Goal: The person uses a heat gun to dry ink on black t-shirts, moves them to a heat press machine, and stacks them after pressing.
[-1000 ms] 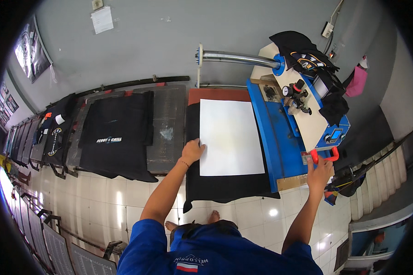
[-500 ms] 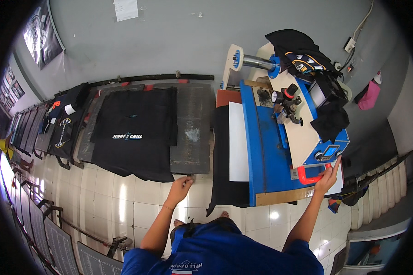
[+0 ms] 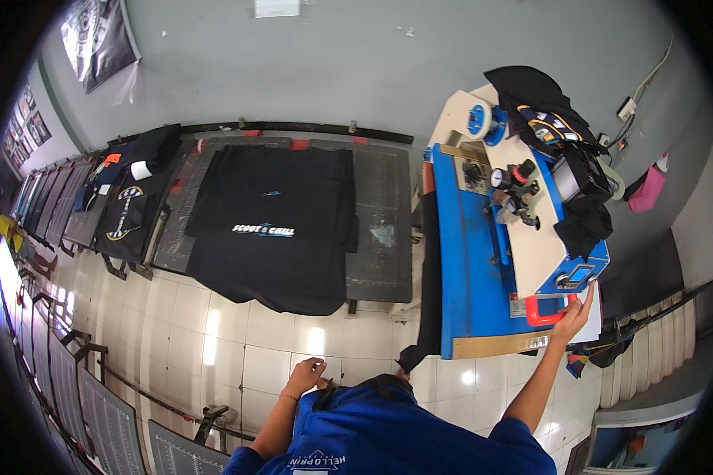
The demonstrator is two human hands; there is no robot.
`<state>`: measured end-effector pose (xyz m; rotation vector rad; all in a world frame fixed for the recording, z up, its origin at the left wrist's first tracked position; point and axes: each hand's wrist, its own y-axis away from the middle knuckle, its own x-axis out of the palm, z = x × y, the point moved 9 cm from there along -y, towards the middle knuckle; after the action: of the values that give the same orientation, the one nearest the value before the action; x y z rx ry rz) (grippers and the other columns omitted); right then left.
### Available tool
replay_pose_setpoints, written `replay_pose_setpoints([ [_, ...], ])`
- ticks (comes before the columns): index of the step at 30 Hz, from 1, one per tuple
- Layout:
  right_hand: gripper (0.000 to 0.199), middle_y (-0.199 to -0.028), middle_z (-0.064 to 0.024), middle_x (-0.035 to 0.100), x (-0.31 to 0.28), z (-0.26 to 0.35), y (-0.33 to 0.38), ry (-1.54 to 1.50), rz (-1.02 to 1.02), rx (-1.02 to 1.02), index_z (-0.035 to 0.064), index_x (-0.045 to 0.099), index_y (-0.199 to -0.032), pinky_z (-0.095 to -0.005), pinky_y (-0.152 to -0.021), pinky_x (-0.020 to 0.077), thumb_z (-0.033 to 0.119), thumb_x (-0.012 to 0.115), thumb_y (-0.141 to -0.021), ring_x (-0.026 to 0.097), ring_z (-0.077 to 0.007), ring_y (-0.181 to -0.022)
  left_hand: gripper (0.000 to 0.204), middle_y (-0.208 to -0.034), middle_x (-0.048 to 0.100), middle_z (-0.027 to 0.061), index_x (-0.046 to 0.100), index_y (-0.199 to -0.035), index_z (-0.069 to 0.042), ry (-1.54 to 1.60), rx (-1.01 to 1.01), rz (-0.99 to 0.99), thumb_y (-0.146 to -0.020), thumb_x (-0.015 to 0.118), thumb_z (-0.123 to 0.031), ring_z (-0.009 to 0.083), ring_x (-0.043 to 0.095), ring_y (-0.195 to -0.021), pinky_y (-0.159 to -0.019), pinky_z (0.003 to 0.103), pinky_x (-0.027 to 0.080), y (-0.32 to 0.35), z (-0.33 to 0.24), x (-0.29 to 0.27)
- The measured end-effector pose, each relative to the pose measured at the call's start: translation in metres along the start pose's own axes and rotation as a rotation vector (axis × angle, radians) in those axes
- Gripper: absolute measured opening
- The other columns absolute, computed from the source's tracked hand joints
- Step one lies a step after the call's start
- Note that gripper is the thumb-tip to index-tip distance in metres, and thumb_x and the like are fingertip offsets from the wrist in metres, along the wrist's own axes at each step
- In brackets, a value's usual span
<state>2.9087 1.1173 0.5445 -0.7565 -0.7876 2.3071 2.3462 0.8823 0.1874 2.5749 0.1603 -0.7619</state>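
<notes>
Heat press (image 3: 491, 261) with blue top plate closed over black garment (image 3: 429, 269), right hand (image 3: 574, 317) fingers extended, touching red handle (image 3: 543, 310) at near right corner, left hand (image 3: 306, 375) loosely curled, empty, hanging over floor; best press handle down firmly, fingers clear of plate.

Bright, even indoor light. Glare patches on glossy floor tiles (image 3: 214, 332), lower left and centre. Soft shadows. Heavy fisheye bending, black vignette at rim. Centre sharp, edges smeared.

Right hand (image 3: 572, 317) on blue heat press (image 3: 483, 261) control box; left hand (image 3: 306, 374) free.
</notes>
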Motion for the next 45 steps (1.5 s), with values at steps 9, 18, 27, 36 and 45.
replay_pose_setpoints([
  [9,0.051,-0.09,-0.0142,0.064,0.001,-0.006,0.01,0.158,0.019,0.149,0.0173,0.038,-0.147,-0.0306,-0.052,0.0424,0.016,0.039,-0.095,0.048,-0.014,-0.054,0.038,-0.089,0.069,0.0209,0.067,-0.106,-0.001,-0.001,0.006,-0.09,-0.089,0.06,-0.034,0.0324,0.067,-0.084,-0.077,0.039,0.052,0.017,0.06,-0.121],
  [18,0.029,-0.093,-0.0122,0.063,0.201,0.225,0.121,0.119,-0.134,-0.073,-0.0003,0.056,-0.122,-0.0345,-0.075,0.0491,0.016,0.048,-0.099,0.061,-0.0221,-0.083,0.042,-0.096,0.069,0.0222,0.064,-0.112,0.0,0.072,-0.135,-0.125,-0.091,0.059,-0.035,0.0354,0.067,-0.089,-0.081,0.042,0.052,0.049,0.211,-0.238],
  [27,0.017,-0.086,-0.0101,0.068,0.728,0.755,0.483,-0.748,1.259,-0.175,0.0037,0.064,-0.104,-0.0305,-0.072,0.0507,0.01,0.054,-0.092,0.065,-0.0171,-0.077,0.042,-0.102,0.068,0.0214,0.061,-0.117,0.0,0.406,-0.558,-0.689,-0.092,0.058,-0.034,0.0338,0.066,-0.098,-0.083,0.04,0.051,0.211,0.378,-0.487],
  [36,0.039,-0.109,-0.0166,0.065,0.646,1.119,0.932,-1.094,2.154,-1.646,0.0084,0.056,-0.123,-0.0409,-0.083,0.0499,0.033,0.057,-0.093,0.063,-0.0313,-0.095,0.032,-0.087,0.067,0.0109,0.061,-0.11,0.003,1.237,-0.853,-1.46,-0.095,0.055,-0.026,0.0167,0.063,-0.07,-0.059,0.029,0.05,0.357,0.602,-0.522],
  [45,0.05,-0.11,-0.0193,0.065,0.844,1.179,1.105,-0.228,2.497,-1.585,0.0067,0.057,-0.125,-0.0415,-0.088,0.0484,0.042,0.057,-0.09,0.062,-0.0363,-0.103,0.035,-0.091,0.069,0.0127,0.063,-0.107,0.004,0.705,-0.681,-1.411,-0.093,0.059,-0.027,0.0191,0.065,-0.077,-0.069,0.032,0.052,0.359,0.778,-0.964],
])
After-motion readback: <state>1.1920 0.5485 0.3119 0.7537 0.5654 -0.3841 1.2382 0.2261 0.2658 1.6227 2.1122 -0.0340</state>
